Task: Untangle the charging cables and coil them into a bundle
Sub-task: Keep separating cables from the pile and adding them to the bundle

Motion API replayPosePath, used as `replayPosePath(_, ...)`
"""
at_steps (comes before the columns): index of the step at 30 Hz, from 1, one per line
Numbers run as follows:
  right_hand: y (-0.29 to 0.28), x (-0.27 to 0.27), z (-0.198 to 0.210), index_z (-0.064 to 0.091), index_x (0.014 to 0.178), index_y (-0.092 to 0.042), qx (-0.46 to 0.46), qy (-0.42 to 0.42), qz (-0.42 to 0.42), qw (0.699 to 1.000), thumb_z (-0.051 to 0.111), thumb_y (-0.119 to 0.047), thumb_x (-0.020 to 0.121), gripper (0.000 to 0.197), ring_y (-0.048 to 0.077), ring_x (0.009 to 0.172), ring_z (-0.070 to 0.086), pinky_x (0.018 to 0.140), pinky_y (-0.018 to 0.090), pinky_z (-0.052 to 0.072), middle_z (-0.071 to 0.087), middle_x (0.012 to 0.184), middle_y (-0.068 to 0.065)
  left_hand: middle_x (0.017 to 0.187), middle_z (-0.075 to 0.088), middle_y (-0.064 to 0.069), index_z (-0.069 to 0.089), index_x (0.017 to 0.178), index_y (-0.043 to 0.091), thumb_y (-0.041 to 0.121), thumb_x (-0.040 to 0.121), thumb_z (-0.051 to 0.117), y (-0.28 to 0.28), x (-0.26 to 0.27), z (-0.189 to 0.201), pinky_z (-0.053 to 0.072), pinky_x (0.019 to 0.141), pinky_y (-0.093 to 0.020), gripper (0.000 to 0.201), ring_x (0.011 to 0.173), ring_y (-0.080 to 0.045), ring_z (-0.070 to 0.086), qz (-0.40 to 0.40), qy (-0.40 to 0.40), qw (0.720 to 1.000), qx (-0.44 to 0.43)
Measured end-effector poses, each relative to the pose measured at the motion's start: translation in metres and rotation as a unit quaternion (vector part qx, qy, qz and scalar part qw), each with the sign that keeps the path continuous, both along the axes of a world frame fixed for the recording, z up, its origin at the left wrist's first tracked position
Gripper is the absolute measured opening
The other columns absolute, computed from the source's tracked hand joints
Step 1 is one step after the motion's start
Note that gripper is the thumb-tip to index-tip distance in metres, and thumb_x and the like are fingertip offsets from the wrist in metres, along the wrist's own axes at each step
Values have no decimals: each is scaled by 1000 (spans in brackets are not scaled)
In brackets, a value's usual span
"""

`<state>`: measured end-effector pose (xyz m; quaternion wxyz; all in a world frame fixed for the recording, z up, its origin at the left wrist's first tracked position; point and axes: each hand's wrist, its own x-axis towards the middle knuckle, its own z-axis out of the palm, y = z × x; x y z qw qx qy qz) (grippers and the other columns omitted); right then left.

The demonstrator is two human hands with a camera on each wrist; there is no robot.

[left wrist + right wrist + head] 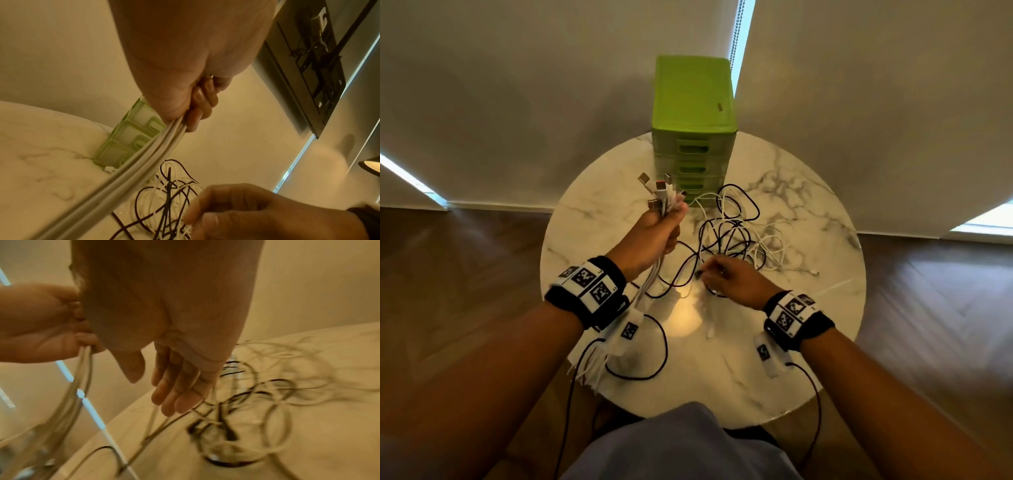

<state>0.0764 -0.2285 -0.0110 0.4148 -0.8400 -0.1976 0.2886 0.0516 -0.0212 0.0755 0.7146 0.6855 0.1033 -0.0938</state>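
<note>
We are holding a gathered bunch of white charging cables [667, 202] upright in our left hand [650, 240], fist wrapped around them, plug ends sticking out above the fingers and the tails hanging down past the edge of the round white marble table [825, 329]. That much seems sorted. The rest is not: a loose tangle of black and white cables [736, 233] is lying on the tabletop in front of the green plastic drawer unit [693, 113], loops crossing one another. Our right hand [739, 282] is reaching into that tangle with fingers extended and relaxed, gripping nothing that we can make out. We are judging the untangling as partly done, and no coiling has begun.
</note>
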Motion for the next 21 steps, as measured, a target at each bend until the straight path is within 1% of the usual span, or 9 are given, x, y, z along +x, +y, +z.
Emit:
replayPosePath(2,-37,11,-12,66,103,-13,-57,4,-56,997,59,-14,96,10,14,85,69,84,33,54,73,94,3,65,25,5,60,97,25,27,108,43,-14,4,-4,13,65,-41,20,60,-12,21,2,16,1000,7)
replayPosePath(3,-51,14,-18,66,98,-13,-85,3,-75,994,56,-10,95,10,12,83,67,82,32,52,73,91,2,64,26,6,60,99,21,29,108,44,-19,5,-6,13,65,-41,20,60,-12,21,3,23,1000,8)
replayPosePath(5,-72,16,-27,65,94,-16,-141,-7,-69,988,55,-5,93,15,16,87,65,79,24,43,71,94,3,62,28,7,54,90,24,34,107,46,-29,8,-12,12,65,-44,21,59,-13,21,1,25,1000,10)
replayPosePath(7,-77,15,-34,66,94,-17,-156,-2,-39,987,55,-6,93,16,20,94,62,77,21,38,69,100,4,62,28,5,51,84,28,43,104,50,-36,8,-17,13,64,-47,25,57,-14,22,0,25,1000,17)
replayPosePath(10,-64,9,-44,67,100,-14,-134,23,-40,990,55,-19,97,13,21,93,62,76,23,40,69,104,6,64,25,2,61,73,34,58,92,56,-43,5,-19,14,62,-48,31,58,-17,21,11,29,999,26)
replayPosePath(14,-38,12,-65,64,88,-17,-158,24,-56,986,59,-46,94,30,22,82,60,70,30,42,66,88,2,63,28,2,63,68,39,46,101,53,-50,1,-19,14,64,-49,36,59,-17,21,47,32,998,34)
replayPosePath(16,-33,17,-75,61,79,-20,-184,6,-46,982,62,-52,89,33,23,82,61,70,30,42,66,86,3,63,28,1,65,70,41,42,103,51,-53,-2,-18,15,63,-49,36,58,-18,22,66,31,996,47)
replayPosePath(18,-34,26,-76,58,72,-20,-179,-31,-34,983,63,-42,89,28,27,84,63,71,31,45,67,85,5,63,27,-1,63,71,39,46,103,51,-53,-5,-17,15,60,-47,35,58,-19,21,88,32,994,55)
replayPosePath(21,-45,45,-56,65,80,-14,-103,-126,-91,982,58,-29,90,19,27,82,63,72,35,51,68,86,9,63,28,-4,52,64,31,51,102,49,-53,-12,-18,20,55,-38,43,56,-17,24,103,29,990,91)
